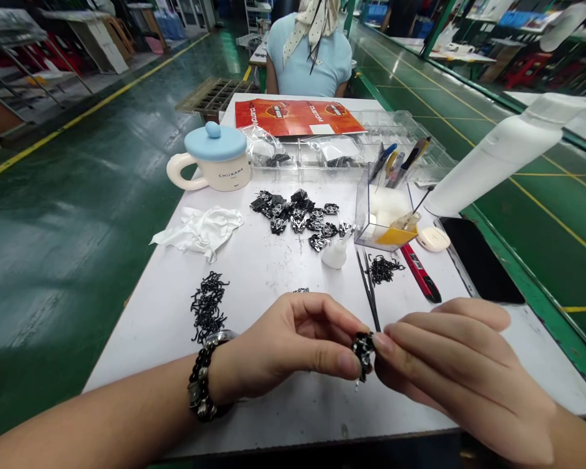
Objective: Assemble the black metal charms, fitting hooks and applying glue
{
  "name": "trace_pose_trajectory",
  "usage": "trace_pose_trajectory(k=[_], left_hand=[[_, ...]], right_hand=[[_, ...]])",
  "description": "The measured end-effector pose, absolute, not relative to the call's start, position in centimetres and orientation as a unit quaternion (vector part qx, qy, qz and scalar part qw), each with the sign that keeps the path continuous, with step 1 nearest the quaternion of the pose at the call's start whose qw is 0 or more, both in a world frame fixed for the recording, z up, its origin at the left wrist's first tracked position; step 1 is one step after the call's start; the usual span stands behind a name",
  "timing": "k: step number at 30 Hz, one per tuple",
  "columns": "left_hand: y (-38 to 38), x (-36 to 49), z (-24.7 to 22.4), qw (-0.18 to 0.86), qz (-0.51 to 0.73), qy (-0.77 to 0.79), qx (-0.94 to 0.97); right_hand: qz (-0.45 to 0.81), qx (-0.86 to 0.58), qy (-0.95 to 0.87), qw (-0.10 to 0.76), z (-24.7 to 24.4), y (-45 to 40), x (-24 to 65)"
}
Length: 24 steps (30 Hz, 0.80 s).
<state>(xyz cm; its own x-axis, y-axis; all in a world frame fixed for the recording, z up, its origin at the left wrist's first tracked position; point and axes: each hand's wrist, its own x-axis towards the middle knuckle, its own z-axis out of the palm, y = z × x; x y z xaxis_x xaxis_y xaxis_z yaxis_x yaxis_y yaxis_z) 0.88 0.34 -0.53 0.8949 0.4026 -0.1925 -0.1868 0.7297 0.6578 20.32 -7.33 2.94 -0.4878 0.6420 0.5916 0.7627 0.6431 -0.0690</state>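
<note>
Pinching one small black part (363, 355), left grip (283, 342) meets pressed-together right grip (463, 371); beyond both, one mug (219, 174) reads "CHIIKAWA".

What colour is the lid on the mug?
The lid is light blue; it shows best in the head view.
</note>
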Motion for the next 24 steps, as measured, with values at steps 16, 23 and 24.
trace_pose_trajectory(k=[16, 23, 24], left_hand=[[0.6, 0.9, 0.0, 0.932, 0.119, 0.156, 0.304], [0.5, 1.0, -0.2, 0.933, 0.1, 0.159, 0.308], [0.4, 1.1, -0.3, 0.934, 0.105, 0.157, 0.303]], right_hand=[[0.272, -0.391, -0.796, 0.373, 2.3, -4.9, 20.0], [0.316, -0.388, -0.797, 0.337, 2.6, -5.0, 20.2], [0.323, -0.392, -0.792, 0.339, 2.6, -4.9, 20.2]])
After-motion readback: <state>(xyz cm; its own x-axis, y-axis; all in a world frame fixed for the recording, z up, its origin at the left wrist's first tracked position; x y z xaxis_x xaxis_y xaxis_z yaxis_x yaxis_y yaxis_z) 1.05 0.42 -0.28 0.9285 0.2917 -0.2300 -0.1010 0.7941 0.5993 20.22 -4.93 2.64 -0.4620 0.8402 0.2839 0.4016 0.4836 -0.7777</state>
